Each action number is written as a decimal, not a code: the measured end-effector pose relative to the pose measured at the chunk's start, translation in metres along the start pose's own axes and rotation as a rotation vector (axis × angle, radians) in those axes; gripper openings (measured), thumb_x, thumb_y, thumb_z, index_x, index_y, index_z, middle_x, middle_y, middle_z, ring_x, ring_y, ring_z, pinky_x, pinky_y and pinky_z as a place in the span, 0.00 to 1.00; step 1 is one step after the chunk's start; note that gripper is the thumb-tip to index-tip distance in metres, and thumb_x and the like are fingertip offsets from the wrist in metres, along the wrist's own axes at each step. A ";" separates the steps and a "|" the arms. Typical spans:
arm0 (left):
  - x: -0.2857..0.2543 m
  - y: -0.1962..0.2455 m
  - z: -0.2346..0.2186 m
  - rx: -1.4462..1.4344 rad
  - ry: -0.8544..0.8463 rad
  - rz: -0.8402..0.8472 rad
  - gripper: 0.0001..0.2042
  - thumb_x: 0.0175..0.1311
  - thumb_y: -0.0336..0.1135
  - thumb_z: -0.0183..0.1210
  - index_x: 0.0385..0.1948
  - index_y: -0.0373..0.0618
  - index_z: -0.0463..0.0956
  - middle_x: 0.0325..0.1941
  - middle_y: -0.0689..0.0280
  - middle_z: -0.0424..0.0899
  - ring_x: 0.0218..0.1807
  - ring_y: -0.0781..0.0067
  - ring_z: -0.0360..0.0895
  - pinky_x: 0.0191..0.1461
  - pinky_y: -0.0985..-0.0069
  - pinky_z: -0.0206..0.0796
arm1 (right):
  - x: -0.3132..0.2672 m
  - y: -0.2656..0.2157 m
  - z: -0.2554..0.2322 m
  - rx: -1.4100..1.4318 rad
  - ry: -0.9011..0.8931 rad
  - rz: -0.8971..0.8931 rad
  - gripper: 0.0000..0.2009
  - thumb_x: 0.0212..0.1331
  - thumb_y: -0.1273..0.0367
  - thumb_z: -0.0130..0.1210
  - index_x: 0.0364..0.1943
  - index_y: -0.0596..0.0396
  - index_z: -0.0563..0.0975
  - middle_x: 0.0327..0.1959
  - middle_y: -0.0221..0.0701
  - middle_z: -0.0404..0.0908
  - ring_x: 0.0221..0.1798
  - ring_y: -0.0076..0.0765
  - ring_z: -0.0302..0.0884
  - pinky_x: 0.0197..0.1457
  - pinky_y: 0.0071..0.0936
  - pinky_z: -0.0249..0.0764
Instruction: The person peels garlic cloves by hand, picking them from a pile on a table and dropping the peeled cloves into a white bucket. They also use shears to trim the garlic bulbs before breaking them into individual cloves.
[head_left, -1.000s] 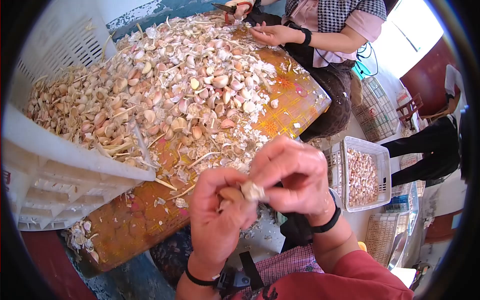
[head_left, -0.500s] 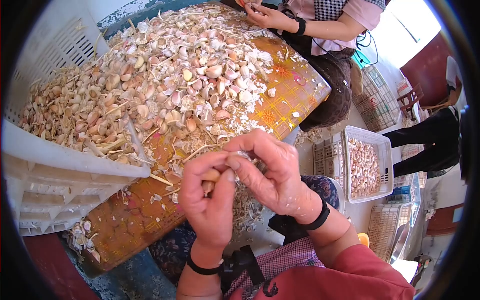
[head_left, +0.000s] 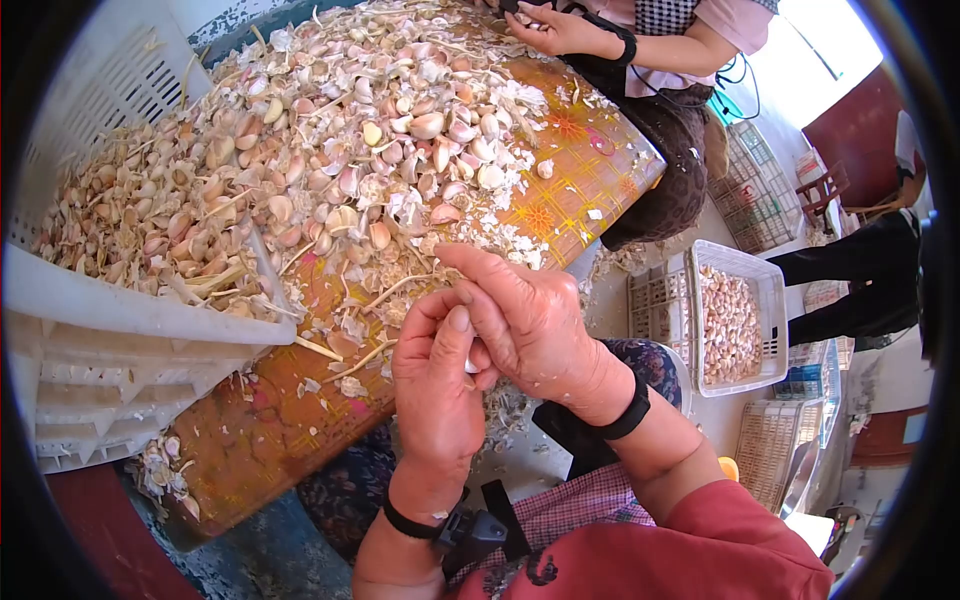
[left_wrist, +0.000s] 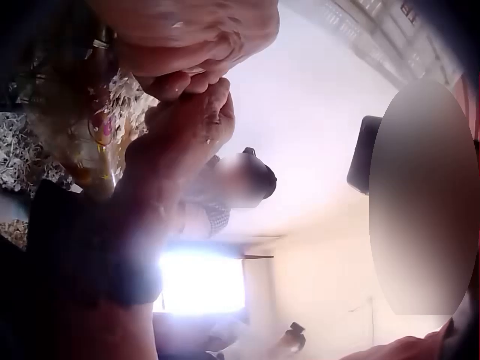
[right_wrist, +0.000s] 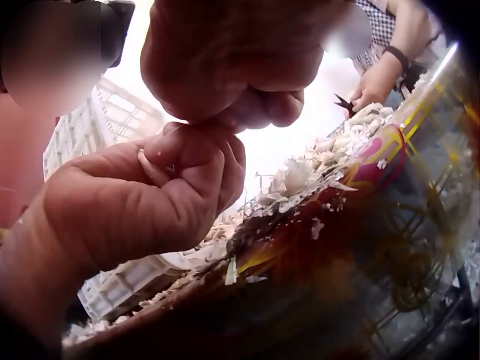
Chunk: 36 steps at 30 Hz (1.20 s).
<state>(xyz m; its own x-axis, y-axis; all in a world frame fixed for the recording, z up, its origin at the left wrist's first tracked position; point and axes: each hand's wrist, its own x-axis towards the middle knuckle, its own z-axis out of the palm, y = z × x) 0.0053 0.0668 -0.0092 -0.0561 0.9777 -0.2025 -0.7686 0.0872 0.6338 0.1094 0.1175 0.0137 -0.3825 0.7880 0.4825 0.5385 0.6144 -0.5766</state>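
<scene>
Both hands meet in front of the table edge. My left hand (head_left: 437,400) holds a garlic clove (right_wrist: 154,171), a pale bit of which shows between its curled fingers in the right wrist view. From above, a whitish bit (head_left: 470,366) shows between the two hands. My right hand (head_left: 535,325) bends over the left fingertips, its thumb beside the left thumb and its fingers curled in against the same clove. Most of the clove is hidden by the fingers. Beyond the hands lies a large heap of garlic cloves (head_left: 330,150) with loose skins and dry stems.
The heap spreads over a patterned orange tabletop (head_left: 560,200) and into a tipped white plastic crate (head_left: 140,300). To the right stands a white crate (head_left: 776,330) holding cloves, near other crates (head_left: 755,180). Across the table, another person's hand (head_left: 565,32) holds small pieces.
The hands have drawn closer together, the right folding over the left fingers. The cloves seen earlier in the left hand are now mostly covered. The other person's hands have shifted.
</scene>
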 end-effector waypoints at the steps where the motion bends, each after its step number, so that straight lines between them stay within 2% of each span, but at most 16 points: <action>1: -0.001 0.000 0.000 0.001 0.000 -0.001 0.08 0.71 0.36 0.51 0.45 0.45 0.72 0.26 0.74 0.72 0.24 0.88 0.63 0.22 0.87 0.52 | -0.001 -0.001 0.002 0.159 -0.001 0.066 0.14 0.64 0.70 0.51 0.52 0.58 0.74 0.18 0.33 0.77 0.19 0.31 0.78 0.22 0.27 0.74; 2: -0.003 0.000 0.000 0.045 0.003 0.034 0.08 0.70 0.36 0.51 0.44 0.44 0.72 0.26 0.74 0.72 0.24 0.88 0.63 0.22 0.87 0.52 | -0.002 -0.003 0.000 0.159 0.000 0.068 0.14 0.64 0.70 0.51 0.52 0.58 0.74 0.18 0.33 0.77 0.19 0.31 0.78 0.22 0.27 0.74; 4: -0.005 -0.003 0.001 0.089 0.013 0.060 0.08 0.70 0.36 0.52 0.44 0.43 0.72 0.26 0.74 0.72 0.24 0.88 0.63 0.22 0.87 0.52 | 0.001 -0.018 -0.009 0.545 -0.114 0.454 0.13 0.69 0.69 0.45 0.52 0.60 0.73 0.14 0.29 0.74 0.15 0.24 0.76 0.18 0.24 0.73; 9: -0.004 -0.012 0.001 0.228 0.055 0.237 0.07 0.69 0.35 0.53 0.41 0.42 0.73 0.27 0.74 0.72 0.24 0.88 0.63 0.23 0.87 0.53 | -0.008 -0.009 0.012 0.744 -0.010 0.596 0.16 0.73 0.64 0.40 0.53 0.59 0.74 0.19 0.20 0.74 0.18 0.11 0.67 0.19 0.13 0.64; 14: -0.005 0.000 0.002 0.034 -0.009 0.073 0.08 0.68 0.34 0.52 0.43 0.41 0.71 0.29 0.72 0.72 0.24 0.87 0.63 0.23 0.87 0.54 | -0.004 -0.009 0.006 1.260 0.066 0.763 0.15 0.72 0.65 0.40 0.52 0.61 0.72 0.16 0.23 0.72 0.11 0.14 0.65 0.13 0.14 0.64; 19: -0.012 0.019 0.009 -0.174 -0.219 -0.042 0.09 0.69 0.35 0.52 0.44 0.41 0.69 0.33 0.67 0.70 0.23 0.86 0.62 0.22 0.86 0.57 | 0.000 0.001 -0.015 0.986 -0.061 0.534 0.11 0.70 0.69 0.45 0.43 0.59 0.77 0.22 0.22 0.76 0.24 0.15 0.73 0.28 0.19 0.71; 20: -0.014 0.023 0.011 -0.218 -0.251 -0.094 0.10 0.68 0.36 0.53 0.43 0.40 0.69 0.30 0.65 0.71 0.23 0.85 0.63 0.22 0.84 0.58 | 0.002 0.000 -0.022 0.940 -0.093 0.586 0.07 0.66 0.71 0.50 0.35 0.58 0.79 0.25 0.25 0.79 0.29 0.27 0.76 0.34 0.26 0.71; 21: -0.016 0.028 0.011 -0.222 -0.256 -0.087 0.10 0.68 0.36 0.53 0.43 0.40 0.69 0.30 0.65 0.71 0.23 0.85 0.63 0.22 0.84 0.58 | 0.002 0.006 -0.029 0.935 -0.096 0.578 0.07 0.66 0.71 0.50 0.35 0.58 0.79 0.25 0.25 0.79 0.29 0.27 0.76 0.34 0.26 0.71; 23: -0.024 0.037 0.012 -0.331 -0.475 -0.192 0.10 0.68 0.35 0.54 0.41 0.38 0.69 0.26 0.63 0.71 0.21 0.82 0.64 0.21 0.82 0.59 | 0.003 0.022 -0.045 0.540 -0.551 -0.019 0.11 0.64 0.64 0.54 0.35 0.59 0.80 0.25 0.30 0.79 0.25 0.30 0.74 0.30 0.27 0.69; 24: -0.030 0.044 0.018 -0.278 -0.659 -0.195 0.10 0.67 0.35 0.54 0.40 0.37 0.69 0.24 0.62 0.70 0.20 0.79 0.65 0.21 0.82 0.60 | 0.012 0.017 -0.059 0.371 -0.819 -0.050 0.14 0.61 0.61 0.57 0.34 0.61 0.80 0.29 0.37 0.80 0.32 0.44 0.77 0.39 0.34 0.74; 25: -0.035 0.050 0.022 -0.218 -0.838 -0.195 0.10 0.67 0.35 0.54 0.38 0.37 0.69 0.22 0.61 0.69 0.19 0.77 0.66 0.21 0.81 0.61 | 0.013 0.021 -0.057 0.373 -0.848 -0.055 0.14 0.61 0.61 0.57 0.34 0.61 0.80 0.29 0.37 0.80 0.32 0.44 0.77 0.39 0.34 0.74; 27: -0.049 0.044 0.021 -0.359 -0.803 -0.184 0.08 0.65 0.33 0.55 0.36 0.37 0.71 0.24 0.61 0.71 0.21 0.75 0.68 0.23 0.81 0.63 | 0.007 0.029 -0.048 0.399 -0.494 -0.180 0.07 0.59 0.69 0.58 0.33 0.59 0.80 0.27 0.37 0.80 0.30 0.39 0.79 0.37 0.29 0.76; 29: -0.063 0.030 0.023 -0.596 -0.791 -0.181 0.06 0.60 0.28 0.58 0.34 0.36 0.75 0.28 0.60 0.76 0.26 0.72 0.73 0.27 0.80 0.66 | 0.017 0.031 -0.049 0.272 -0.382 0.277 0.06 0.59 0.71 0.57 0.37 0.60 0.81 0.28 0.35 0.81 0.29 0.30 0.80 0.34 0.28 0.76; 30: -0.072 0.027 0.024 -0.711 -0.775 -0.178 0.05 0.58 0.26 0.59 0.33 0.35 0.77 0.29 0.60 0.79 0.28 0.70 0.76 0.29 0.79 0.67 | 0.022 0.035 -0.039 0.330 -0.251 0.334 0.07 0.59 0.74 0.56 0.40 0.60 0.81 0.29 0.34 0.82 0.30 0.25 0.79 0.33 0.26 0.75; 34: -0.077 0.067 0.033 -0.545 -0.852 -0.392 0.02 0.55 0.23 0.59 0.30 0.35 0.78 0.29 0.59 0.80 0.30 0.72 0.78 0.30 0.79 0.66 | 0.051 0.045 -0.006 0.048 -0.195 0.101 0.07 0.57 0.73 0.56 0.37 0.61 0.81 0.31 0.42 0.80 0.30 0.39 0.79 0.36 0.32 0.74; 36: -0.063 0.086 0.044 -0.342 -0.865 -0.496 0.04 0.51 0.18 0.57 0.18 0.32 0.75 0.19 0.59 0.76 0.22 0.77 0.74 0.32 0.83 0.65 | 0.056 0.050 0.007 -0.040 -0.232 0.047 0.07 0.56 0.73 0.56 0.36 0.61 0.80 0.31 0.44 0.78 0.30 0.46 0.78 0.37 0.36 0.74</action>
<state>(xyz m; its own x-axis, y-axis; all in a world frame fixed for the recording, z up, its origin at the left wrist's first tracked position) -0.0293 0.0213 0.0904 0.6843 0.6621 0.3055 -0.7271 0.5880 0.3543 0.1094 0.1927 0.0074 -0.5162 0.8063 0.2889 0.5875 0.5788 -0.5656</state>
